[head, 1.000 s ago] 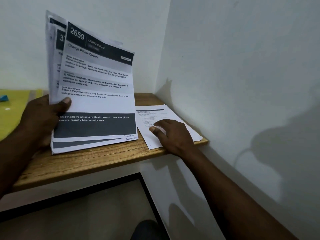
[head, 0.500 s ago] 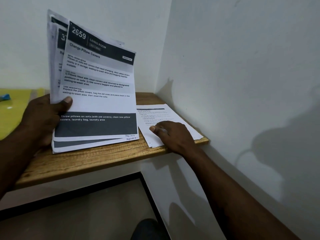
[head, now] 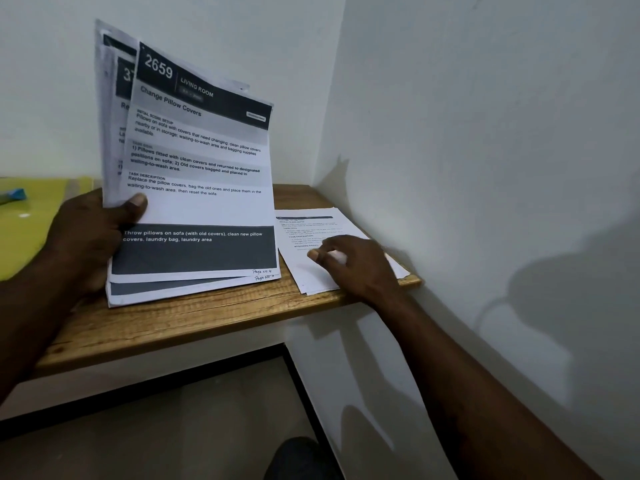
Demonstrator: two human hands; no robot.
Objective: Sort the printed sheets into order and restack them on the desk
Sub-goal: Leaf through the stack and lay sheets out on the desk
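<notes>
My left hand [head: 86,244] grips a fanned bundle of printed sheets [head: 197,174] by its left edge, thumb on the front page. The bundle stands nearly upright with its bottom edge on the wooden desk [head: 194,317]. The front sheet is headed "2659 Living Room, Change Pillow Covers" and has "Page No: 4" handwritten at its lower right corner. At the desk's right end, against the wall, a small stack of sheets [head: 311,275] lies flat. My right hand [head: 356,265] rests on that stack with its fingers bent and the thumb tip touching the top page.
White walls meet in a corner just behind and to the right of the desk. A yellow surface [head: 31,230] with a small blue object [head: 15,195] lies at the far left. Below the desk are a dark frame and the floor.
My right hand's fingers have curled in on the flat stack and slid slightly toward the desk's front edge. The held bundle has barely moved.
</notes>
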